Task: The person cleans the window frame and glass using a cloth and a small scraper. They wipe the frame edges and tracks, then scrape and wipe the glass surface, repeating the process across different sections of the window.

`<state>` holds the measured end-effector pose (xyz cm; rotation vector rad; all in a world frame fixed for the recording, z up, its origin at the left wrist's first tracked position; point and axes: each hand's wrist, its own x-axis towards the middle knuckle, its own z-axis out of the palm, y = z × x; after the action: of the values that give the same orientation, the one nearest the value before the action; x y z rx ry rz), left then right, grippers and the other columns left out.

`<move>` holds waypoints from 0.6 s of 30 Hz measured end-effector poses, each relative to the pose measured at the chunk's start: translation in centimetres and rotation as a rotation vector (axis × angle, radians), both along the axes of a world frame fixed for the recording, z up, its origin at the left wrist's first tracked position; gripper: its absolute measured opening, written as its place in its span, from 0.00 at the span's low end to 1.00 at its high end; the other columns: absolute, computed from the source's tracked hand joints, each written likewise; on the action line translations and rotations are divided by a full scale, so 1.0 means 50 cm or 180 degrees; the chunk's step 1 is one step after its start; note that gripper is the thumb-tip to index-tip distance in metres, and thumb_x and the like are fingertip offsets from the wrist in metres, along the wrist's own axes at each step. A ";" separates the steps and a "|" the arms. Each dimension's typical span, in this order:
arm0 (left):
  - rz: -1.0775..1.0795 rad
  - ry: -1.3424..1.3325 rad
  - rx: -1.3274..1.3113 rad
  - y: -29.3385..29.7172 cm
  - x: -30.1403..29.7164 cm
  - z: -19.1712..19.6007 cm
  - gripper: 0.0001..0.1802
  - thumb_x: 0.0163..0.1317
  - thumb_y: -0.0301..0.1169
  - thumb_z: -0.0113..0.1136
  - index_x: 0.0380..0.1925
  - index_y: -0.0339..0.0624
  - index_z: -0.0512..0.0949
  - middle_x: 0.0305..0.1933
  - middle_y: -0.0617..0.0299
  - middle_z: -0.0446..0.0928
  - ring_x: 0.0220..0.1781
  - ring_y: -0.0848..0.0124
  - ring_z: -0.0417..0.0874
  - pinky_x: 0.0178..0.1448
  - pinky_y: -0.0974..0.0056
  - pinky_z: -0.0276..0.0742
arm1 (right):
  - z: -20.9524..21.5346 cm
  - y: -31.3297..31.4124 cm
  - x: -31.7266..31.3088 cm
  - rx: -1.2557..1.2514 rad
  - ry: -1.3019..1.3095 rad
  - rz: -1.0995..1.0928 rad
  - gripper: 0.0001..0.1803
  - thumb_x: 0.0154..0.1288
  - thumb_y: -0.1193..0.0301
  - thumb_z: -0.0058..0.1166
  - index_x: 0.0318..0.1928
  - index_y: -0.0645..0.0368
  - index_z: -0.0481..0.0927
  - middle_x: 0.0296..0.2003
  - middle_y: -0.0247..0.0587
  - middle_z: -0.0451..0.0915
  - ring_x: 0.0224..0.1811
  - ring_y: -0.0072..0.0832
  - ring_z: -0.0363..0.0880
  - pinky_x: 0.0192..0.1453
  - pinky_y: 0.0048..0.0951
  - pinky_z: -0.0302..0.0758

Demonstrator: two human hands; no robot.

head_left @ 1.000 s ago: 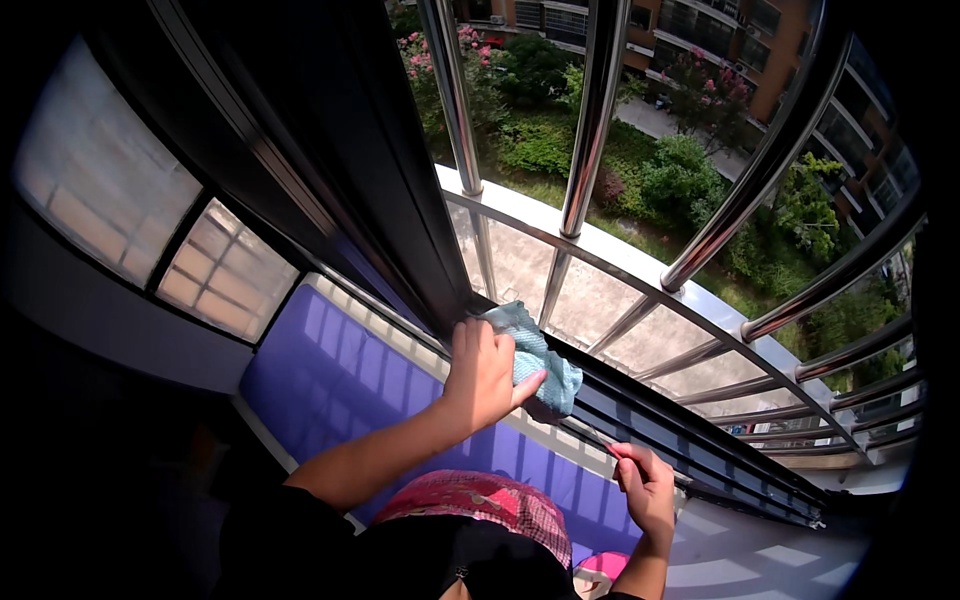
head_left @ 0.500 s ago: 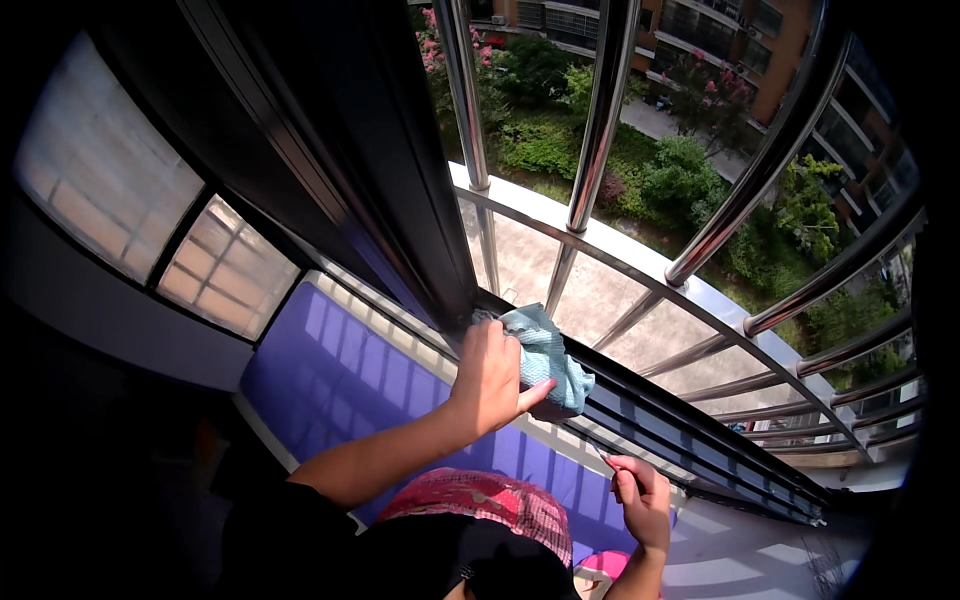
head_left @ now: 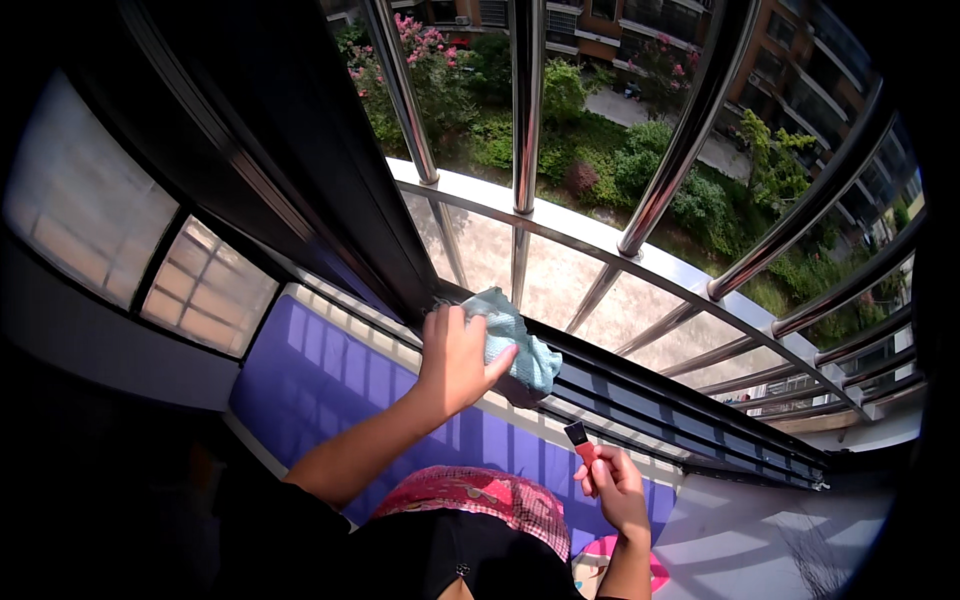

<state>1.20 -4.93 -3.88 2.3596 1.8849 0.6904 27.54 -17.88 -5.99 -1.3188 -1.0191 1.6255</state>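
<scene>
My left hand (head_left: 452,360) is closed on a crumpled light-blue cloth (head_left: 520,350). It presses the cloth down at the corner where the dark sliding window frame (head_left: 370,220) meets the grooved black window track (head_left: 640,400). Lower and to the right, my right hand (head_left: 613,485) pinches a small brush (head_left: 583,446) by its red handle. The brush's dark, flat end points up toward the track and stands apart from it.
Shiny metal guard bars (head_left: 527,110) rise beyond the track from a pale metal rail (head_left: 580,225). Below the sill lies a purple padded surface (head_left: 310,350) with barred shadows. A frosted window (head_left: 85,210) stands at the left. Greenery and buildings show outside.
My right hand has turned the brush so that its dark end shows plainly. The left hand stays on the cloth at the corner. The whole view has shifted a little.
</scene>
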 end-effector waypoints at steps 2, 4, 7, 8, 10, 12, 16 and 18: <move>-0.0046 -0.0206 0.0200 -0.009 -0.013 0.009 0.22 0.51 0.40 0.65 0.38 0.34 0.74 0.46 0.44 0.69 0.51 0.48 0.69 0.57 0.50 0.65 | -0.006 0.013 -0.022 0.0197 0.0218 -0.0267 0.10 0.68 0.74 0.47 0.47 0.65 0.73 0.33 0.42 0.78 0.28 0.21 0.72 0.33 0.22 0.69; -0.0138 -0.0345 0.0713 -0.037 -0.019 0.018 0.21 0.51 0.36 0.66 0.41 0.34 0.74 0.51 0.44 0.69 0.57 0.50 0.69 0.60 0.52 0.65 | 0.001 0.038 -0.049 0.0799 -0.0153 -0.0219 0.09 0.68 0.74 0.49 0.44 0.65 0.74 0.33 0.40 0.78 0.29 0.20 0.72 0.34 0.21 0.69; -0.0779 -0.2112 -0.0449 -0.110 -0.032 0.027 0.26 0.53 0.32 0.67 0.50 0.34 0.72 0.55 0.47 0.68 0.62 0.56 0.68 0.64 0.57 0.64 | 0.029 0.068 -0.119 0.0107 0.0732 -0.0481 0.07 0.66 0.74 0.52 0.43 0.64 0.77 0.30 0.35 0.78 0.29 0.18 0.73 0.35 0.19 0.69; -0.0899 -0.2822 -0.0909 -0.134 -0.029 0.014 0.27 0.56 0.34 0.66 0.53 0.34 0.70 0.57 0.48 0.68 0.62 0.59 0.69 0.64 0.59 0.65 | 0.037 0.078 -0.153 0.0071 0.0802 -0.0439 0.08 0.65 0.75 0.53 0.44 0.64 0.77 0.29 0.34 0.78 0.30 0.18 0.73 0.35 0.18 0.69; -0.1076 -0.4481 -0.1970 -0.169 -0.006 0.009 0.26 0.66 0.38 0.56 0.59 0.35 0.66 0.59 0.54 0.70 0.62 0.65 0.69 0.67 0.60 0.63 | 0.040 0.088 -0.219 0.0136 0.1041 -0.0241 0.10 0.63 0.74 0.57 0.44 0.63 0.77 0.31 0.36 0.79 0.32 0.18 0.75 0.35 0.19 0.70; -0.0813 -0.4926 -0.1899 -0.175 -0.021 -0.015 0.25 0.69 0.40 0.49 0.59 0.34 0.65 0.59 0.50 0.70 0.62 0.63 0.70 0.67 0.60 0.64 | 0.046 0.091 -0.264 0.0614 0.0428 0.0470 0.08 0.62 0.76 0.58 0.41 0.63 0.79 0.33 0.38 0.80 0.36 0.22 0.77 0.40 0.22 0.74; 0.0004 -0.5560 -0.0944 -0.185 -0.095 -0.063 0.17 0.73 0.38 0.40 0.51 0.39 0.72 0.44 0.59 0.76 0.40 0.78 0.76 0.32 0.75 0.65 | 0.095 0.194 -0.302 0.2967 -0.1351 0.0370 0.09 0.56 0.82 0.55 0.39 0.64 0.80 0.36 0.48 0.80 0.40 0.41 0.79 0.46 0.33 0.76; 0.0167 -0.5527 -0.0778 -0.180 -0.121 -0.084 0.13 0.70 0.32 0.49 0.50 0.41 0.73 0.35 0.67 0.75 0.30 0.84 0.71 0.24 0.79 0.61 | 0.087 0.277 -0.301 0.3487 -0.1694 0.0818 0.14 0.52 0.83 0.54 0.41 0.63 0.78 0.39 0.47 0.79 0.42 0.43 0.78 0.47 0.35 0.76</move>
<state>-4.84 -13.91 -8.09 0.7114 0.9779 1.5539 12.49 -4.04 -1.62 -0.8335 -2.0560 0.5855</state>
